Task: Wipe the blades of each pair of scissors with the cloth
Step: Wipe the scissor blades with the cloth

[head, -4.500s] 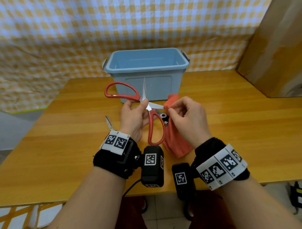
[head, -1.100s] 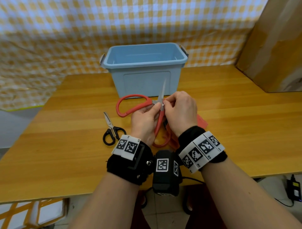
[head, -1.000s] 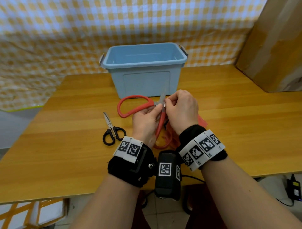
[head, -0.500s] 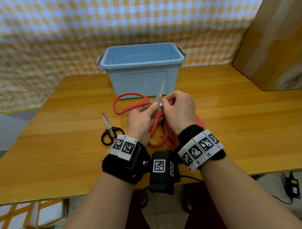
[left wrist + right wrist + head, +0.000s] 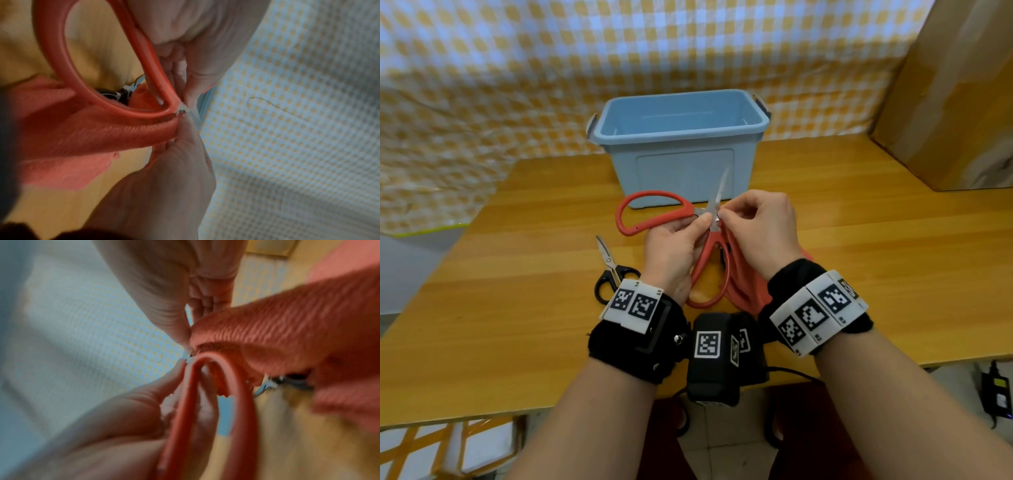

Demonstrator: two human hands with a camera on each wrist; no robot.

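i hold the large red-handled scissors (image 5: 671,219) spread wide above the wooden table (image 5: 893,260), in front of the light blue plastic bin (image 5: 681,161). one steel blade (image 5: 719,192) points up and away from me toward the bin, tilted a little to the right; one handle loop (image 5: 650,212) lies out to the left, the other (image 5: 712,274) hangs down toward me, so the two long axes cross at the pivot. my left hand (image 5: 671,253) reaches in from below with the wrist low, thumb and fingers pinching the scissors at the pivot. my right hand (image 5: 763,233) comes in from the right, knuckles up, fingers curled and pinching the ribbed orange-red cloth (image 5: 98,138) against the base of the blade; the rest of the cloth (image 5: 750,287) trails down onto the table under my right wrist. the two hands touch at the fingertips. the small black-handled scissors (image 5: 613,274) lie flat on the table just left of my left wrist, closed, tips pointing away from me.
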